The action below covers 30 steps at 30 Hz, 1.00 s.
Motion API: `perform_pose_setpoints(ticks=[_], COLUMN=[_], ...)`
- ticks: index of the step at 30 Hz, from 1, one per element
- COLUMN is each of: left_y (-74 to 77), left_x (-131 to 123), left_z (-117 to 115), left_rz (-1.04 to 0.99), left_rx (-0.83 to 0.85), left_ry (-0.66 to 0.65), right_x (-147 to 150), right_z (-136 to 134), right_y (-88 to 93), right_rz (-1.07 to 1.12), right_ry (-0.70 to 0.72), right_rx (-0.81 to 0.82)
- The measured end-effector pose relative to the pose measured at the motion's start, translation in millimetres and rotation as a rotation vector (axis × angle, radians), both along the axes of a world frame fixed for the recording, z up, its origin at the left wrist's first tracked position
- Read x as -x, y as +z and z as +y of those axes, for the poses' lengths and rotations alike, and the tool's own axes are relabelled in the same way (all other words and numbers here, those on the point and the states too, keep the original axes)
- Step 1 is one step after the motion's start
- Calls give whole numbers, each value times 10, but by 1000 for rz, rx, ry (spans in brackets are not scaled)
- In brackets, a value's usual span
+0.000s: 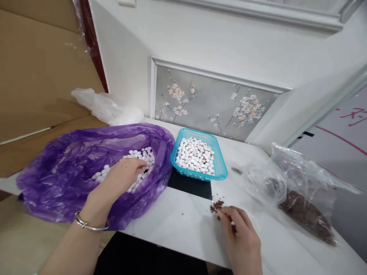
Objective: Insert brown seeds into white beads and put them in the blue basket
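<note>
A crumpled purple plastic bag lies open on the left, with many small white balls inside. My left hand reaches into it, fingers bent down among the balls; the fingertips are partly hidden, so what they hold does not show. A silver bangle circles that wrist. On the white tabletop, my right hand pinches at a small heap of reddish-brown bits, thumb and forefinger together. Between and beyond the hands stands a blue plastic basket, holding white balls mixed with some brown bits.
Right of the basket lie a clear plastic container and a clear bag of brown bits. A black patch shows beneath the basket's front. Behind are a white plastic bag, cardboard and a wall with a floral panel.
</note>
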<state>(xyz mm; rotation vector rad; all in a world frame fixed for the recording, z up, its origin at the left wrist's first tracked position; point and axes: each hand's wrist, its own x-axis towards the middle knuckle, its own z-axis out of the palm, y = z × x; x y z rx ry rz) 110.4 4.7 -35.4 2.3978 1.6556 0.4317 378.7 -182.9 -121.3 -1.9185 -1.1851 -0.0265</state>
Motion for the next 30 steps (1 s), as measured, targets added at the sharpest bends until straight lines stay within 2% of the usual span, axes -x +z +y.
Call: perform_pose_setpoints(ticks=[3, 6, 11, 13, 15, 17, 19, 21, 24, 26, 30], left_y=[-52, -75, 36, 115, 168, 168, 116, 46, -22, -36, -59], left_x=[-56, -88, -81, -116, -192, -301, -427, -547, -687, -744, -795], left_z=[-2, 20, 28, -46, -181, -354, -529, -675, -821, -878, -944], left_rz=[57, 75, 38, -85, -363, -736, -1079, -1306, -1454, -1499, -1513], left_rx=[-2, -18, -95, -144, -147, 9, 347, 711, 1047, 1143, 1230], left_ry=[-21, -25, -58, -25, 49, 93, 42, -22, -54, -65, -55], right_x=[34, 29, -29, -52, -65, -68, -58, -33, 39, 111, 283], right_z=[-23, -47, -44, -34, -26, -22, -21, -21, -19, -16, 7], right_y=[79, 123, 111, 96, 81, 69, 68, 92, 199, 309, 529], right_rz=[86, 227, 433, 464, 517, 584, 623, 625, 596, 604, 707], right_ry=[-18, -32, -10, 41, 93, 121, 128, 138, 203, 260, 343], right_rx=[-67, -34, 9, -20, -71, -98, -79, -48, -94, -135, -141])
